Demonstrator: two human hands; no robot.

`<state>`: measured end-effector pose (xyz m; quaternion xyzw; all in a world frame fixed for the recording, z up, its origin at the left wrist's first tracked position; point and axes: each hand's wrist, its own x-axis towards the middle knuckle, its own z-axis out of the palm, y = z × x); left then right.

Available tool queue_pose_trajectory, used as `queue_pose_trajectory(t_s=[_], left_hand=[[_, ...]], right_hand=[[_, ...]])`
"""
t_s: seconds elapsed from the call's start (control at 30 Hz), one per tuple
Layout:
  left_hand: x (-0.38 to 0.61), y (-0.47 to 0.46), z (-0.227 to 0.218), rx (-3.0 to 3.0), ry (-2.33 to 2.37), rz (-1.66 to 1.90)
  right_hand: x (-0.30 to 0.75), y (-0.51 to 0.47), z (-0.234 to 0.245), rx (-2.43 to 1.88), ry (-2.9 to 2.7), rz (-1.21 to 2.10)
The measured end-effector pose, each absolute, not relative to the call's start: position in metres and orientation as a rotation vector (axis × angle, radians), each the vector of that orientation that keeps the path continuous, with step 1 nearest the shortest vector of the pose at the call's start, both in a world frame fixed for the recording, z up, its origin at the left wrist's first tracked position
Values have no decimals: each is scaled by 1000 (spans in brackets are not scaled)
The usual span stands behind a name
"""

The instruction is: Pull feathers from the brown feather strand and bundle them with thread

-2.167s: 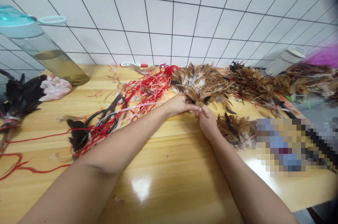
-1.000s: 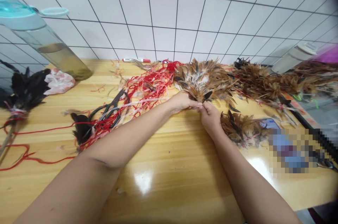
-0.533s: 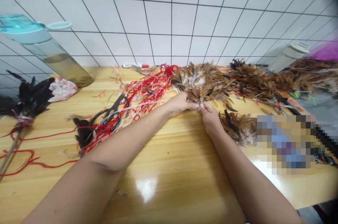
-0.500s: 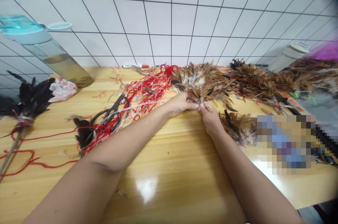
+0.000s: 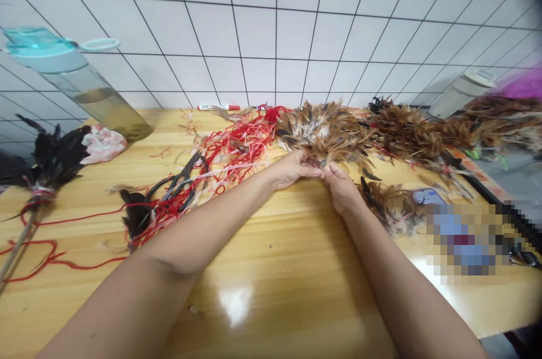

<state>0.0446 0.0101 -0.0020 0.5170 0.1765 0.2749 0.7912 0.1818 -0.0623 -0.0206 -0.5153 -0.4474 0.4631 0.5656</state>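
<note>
My left hand and my right hand meet at the near edge of a pile of brown feathers. Both are closed in a pinch, fingertips almost touching, on the base of some brown feathers whose ends fan away from me. The exact spot between the fingertips is partly hidden. Left of the pile lies a tangle of red and pale pink string. Black-handled scissors rest partly in that string. A smaller bunch of brown feathers lies just right of my right wrist.
A bottle with a turquoise lid leans at the left beside crumpled tissue. Black feathers tied to a stick are at far left. More brown feathers and a pale bottle stand back right. A marker lies by the wall.
The view has shifted slightly. Both hands stay pinched at the same edge of the feather pile, with only small finger movement.
</note>
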Motion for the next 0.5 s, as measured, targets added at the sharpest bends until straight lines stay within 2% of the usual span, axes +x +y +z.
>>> queue_pose_trajectory(t_s=[0.2, 0.5], left_hand=[[45, 7, 1, 1079, 333, 575], [57, 4, -5, 1030, 403, 719]], right_hand=[[181, -63, -17, -1089, -943, 1224], [183, -60, -21, -1114, -935, 1167]])
